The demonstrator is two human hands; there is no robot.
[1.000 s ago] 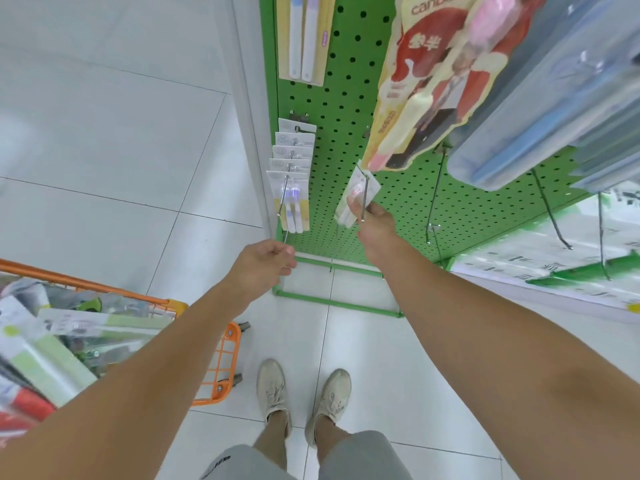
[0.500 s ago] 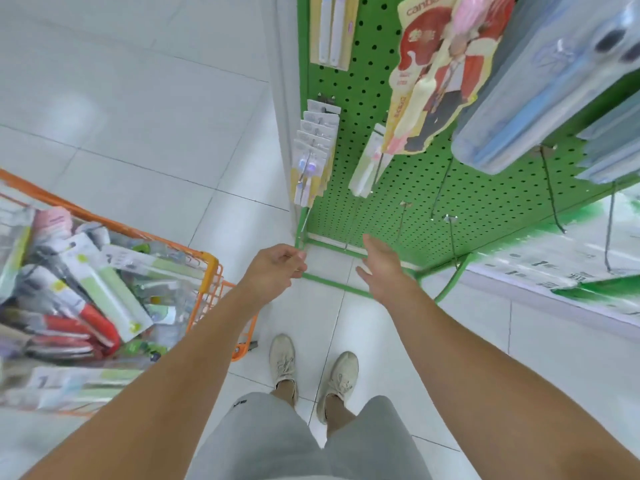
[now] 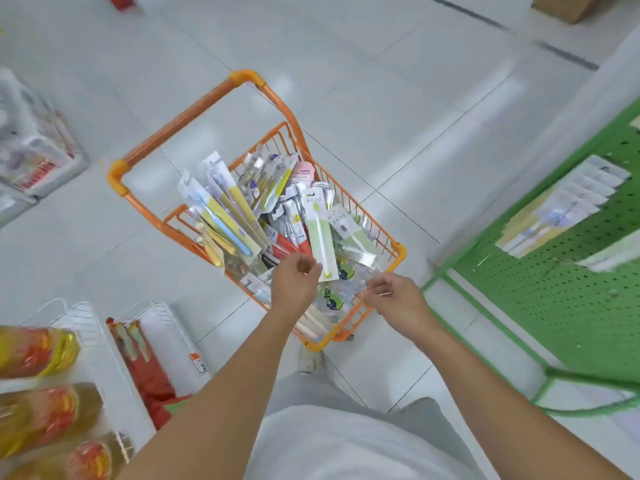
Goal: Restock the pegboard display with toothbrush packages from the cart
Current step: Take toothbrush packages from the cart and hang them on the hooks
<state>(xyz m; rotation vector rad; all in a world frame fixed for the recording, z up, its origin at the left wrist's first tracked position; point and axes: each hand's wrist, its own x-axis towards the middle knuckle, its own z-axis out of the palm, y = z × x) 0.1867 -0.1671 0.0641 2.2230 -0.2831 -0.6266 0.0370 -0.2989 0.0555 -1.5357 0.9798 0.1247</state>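
White tiled floor [image 3: 346, 64], green pegboard display [image 3: 571, 299] on the right edge with a row of packages already hung [image 3: 568, 209] on its upper part, lower holes look bare so more to fill. Orange cart [image 3: 242, 79] sits mid-frame, well apart from the board, heaped with toothbrush packages [image 3: 235, 216], so stock is far from used up. Yellow bottles [image 3: 38, 351] on a white wire shelf at lower left. Left hand [image 3: 294, 285] hovers over the cart's near end, fingers loosely curled, holding nothing, just beside a green-and-white package [image 3: 320, 233]. Right hand [image 3: 398, 299] at the cart's near corner, fingers loosely bent, empty as far as visible. Judged: between hangs, next pick not yet made, many left
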